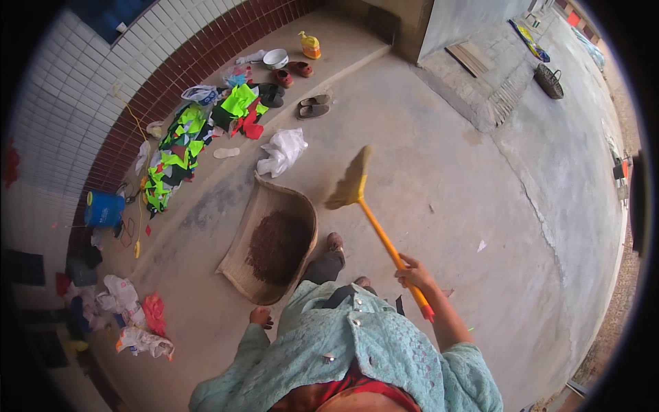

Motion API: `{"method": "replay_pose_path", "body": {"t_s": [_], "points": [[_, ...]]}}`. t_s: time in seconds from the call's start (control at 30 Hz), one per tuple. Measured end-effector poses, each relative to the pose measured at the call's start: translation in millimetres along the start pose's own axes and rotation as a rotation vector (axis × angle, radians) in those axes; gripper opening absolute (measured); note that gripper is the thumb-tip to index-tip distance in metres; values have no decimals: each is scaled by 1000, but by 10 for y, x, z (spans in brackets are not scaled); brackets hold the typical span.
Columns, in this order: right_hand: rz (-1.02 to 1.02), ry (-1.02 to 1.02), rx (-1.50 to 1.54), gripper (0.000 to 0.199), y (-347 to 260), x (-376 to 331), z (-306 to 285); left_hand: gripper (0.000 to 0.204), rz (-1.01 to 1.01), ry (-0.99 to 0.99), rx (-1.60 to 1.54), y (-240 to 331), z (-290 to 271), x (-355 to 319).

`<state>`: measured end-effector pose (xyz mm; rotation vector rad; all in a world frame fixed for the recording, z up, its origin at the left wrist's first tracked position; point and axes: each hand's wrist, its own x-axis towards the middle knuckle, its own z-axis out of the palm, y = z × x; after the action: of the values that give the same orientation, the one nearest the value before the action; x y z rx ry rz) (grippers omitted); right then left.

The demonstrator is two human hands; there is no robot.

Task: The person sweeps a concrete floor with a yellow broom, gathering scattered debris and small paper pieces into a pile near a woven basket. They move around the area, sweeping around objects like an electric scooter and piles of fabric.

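Note:
My right hand (pixel 414 271) is wrapped round the orange handle of a broom (pixel 379 223), near its red end. The broom's tan bristle head (pixel 352 180) points away from me, over or on the concrete; I cannot tell if it touches. My left hand (pixel 261 316) hangs by my side with fingers loosely curled and nothing visible in it. Just beyond it a woven winnowing basket (pixel 237 226) lies on the floor, holding a heap of small dark reddish-brown pieces (pixel 276 244). My shoe (pixel 335 243) stands close to the basket's right edge.
A white plastic bag (pixel 283 151) lies past the basket. Along the raised step are green and dark fabric scraps (pixel 184 147), shoes (pixel 314 106), a white basin (pixel 276 58) and a blue bucket (pixel 104 209). Bags (pixel 130 302) lie at left. A handled basket (pixel 548 82) stands far right.

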<state>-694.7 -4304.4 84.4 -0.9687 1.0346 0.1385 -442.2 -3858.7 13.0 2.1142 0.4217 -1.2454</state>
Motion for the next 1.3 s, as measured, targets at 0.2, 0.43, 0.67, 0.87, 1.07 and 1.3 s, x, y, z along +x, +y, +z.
{"method": "replay_pose_path", "body": {"t_s": [0.2,0.43,0.67,0.87,1.07,1.3], "points": [[100,-143,-194,70,-278,963,374,19,125,-48,37,775,446,770],[181,162,-52,71,-904,936,-119,14,112,-94,-103,1850,699,1235],[60,454,144,54,-1442,946,-772,15,58,-41,13,2466,759,1593],[-117,365,438,51,-1752,970,-1243,14,89,27,-6,3153,1021,1578],[-126,145,463,66,-2439,1331,-1503,13,104,85,-30,3629,1322,1297],[-84,-141,137,63,-3615,2335,-1483,18,116,141,-89,4088,1600,1148]]}}
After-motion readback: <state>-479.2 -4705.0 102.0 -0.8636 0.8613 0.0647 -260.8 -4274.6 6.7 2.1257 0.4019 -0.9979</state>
